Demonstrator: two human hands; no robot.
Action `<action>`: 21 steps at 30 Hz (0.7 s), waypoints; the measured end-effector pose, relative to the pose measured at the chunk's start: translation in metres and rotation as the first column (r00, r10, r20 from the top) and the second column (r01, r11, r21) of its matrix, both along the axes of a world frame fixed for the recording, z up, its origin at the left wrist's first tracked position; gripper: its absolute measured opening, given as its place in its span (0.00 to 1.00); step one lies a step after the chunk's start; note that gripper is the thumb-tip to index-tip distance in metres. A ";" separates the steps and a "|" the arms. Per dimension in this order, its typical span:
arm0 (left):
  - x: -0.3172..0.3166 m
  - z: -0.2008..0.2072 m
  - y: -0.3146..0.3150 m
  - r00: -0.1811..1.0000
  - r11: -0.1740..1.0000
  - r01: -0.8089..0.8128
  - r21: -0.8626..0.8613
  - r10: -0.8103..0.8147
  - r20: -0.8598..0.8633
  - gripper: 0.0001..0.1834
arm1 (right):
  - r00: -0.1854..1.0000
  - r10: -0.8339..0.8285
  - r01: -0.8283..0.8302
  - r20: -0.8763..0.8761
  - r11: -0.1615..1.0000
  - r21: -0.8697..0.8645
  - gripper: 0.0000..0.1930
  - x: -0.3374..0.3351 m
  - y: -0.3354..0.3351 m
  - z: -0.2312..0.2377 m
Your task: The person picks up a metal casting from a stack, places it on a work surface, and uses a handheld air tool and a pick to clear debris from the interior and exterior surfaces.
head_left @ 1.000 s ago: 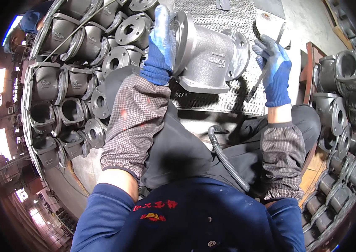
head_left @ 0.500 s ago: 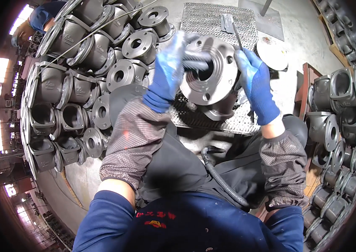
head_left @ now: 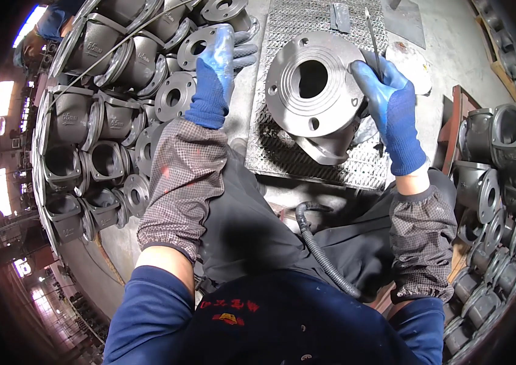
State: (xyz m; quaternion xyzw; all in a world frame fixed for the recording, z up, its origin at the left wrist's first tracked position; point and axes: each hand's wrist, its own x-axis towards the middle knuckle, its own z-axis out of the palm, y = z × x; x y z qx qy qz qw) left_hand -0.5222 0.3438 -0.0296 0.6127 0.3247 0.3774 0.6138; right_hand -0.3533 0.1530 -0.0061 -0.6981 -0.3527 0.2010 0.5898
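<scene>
A grey cast-metal valve body with a round, ringed flange (head_left: 344,73) stands on the ridged metal work surface (head_left: 364,173) in front of me. Its centre bore and bolt holes face up. My left hand (head_left: 216,66), in a blue-coated glove, is off to the left of the flange, over the neighbouring castings. Its fingers stretch out to the right with nothing in them. Closed round a slim, dark, pointed rod-like tool (head_left: 372,42), my right hand (head_left: 387,88) is at the flange's right edge. The tool's tip points away from me; its lower part is hidden by the glove.
Stacked flanged castings (head_left: 115,115) rise close on my left, and more castings (head_left: 480,188) line the right. A grey strip (head_left: 340,18) lies at the surface's far end, near a whitish round piece (head_left: 416,66). A black corrugated hose (head_left: 325,258) runs between my legs.
My left hand has moved left, off the flange face, and its fingers are now clear of the bore. My right hand still holds the tool. The view has shifted slightly.
</scene>
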 end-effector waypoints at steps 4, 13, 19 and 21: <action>0.016 -0.004 0.005 0.996 0.978 0.029 -0.207 -0.046 -0.078 0.35 | 1.000 0.014 -0.014 0.013 1.000 0.000 0.23 0.005 0.001 0.002; 0.023 -0.031 -0.005 0.923 0.710 0.349 0.612 -0.148 -0.355 0.23 | 0.983 0.179 -0.177 0.050 0.983 -0.041 0.20 -0.006 -0.014 0.011; -0.010 -0.004 -0.055 0.937 0.845 0.317 0.432 -0.208 -0.281 0.19 | 0.968 0.232 -0.234 0.092 0.972 0.009 0.16 -0.009 -0.044 0.009; -0.015 -0.004 -0.064 0.950 0.899 0.288 0.329 -0.226 -0.214 0.20 | 0.971 0.192 -0.186 0.140 0.981 -0.055 0.16 -0.003 -0.053 0.013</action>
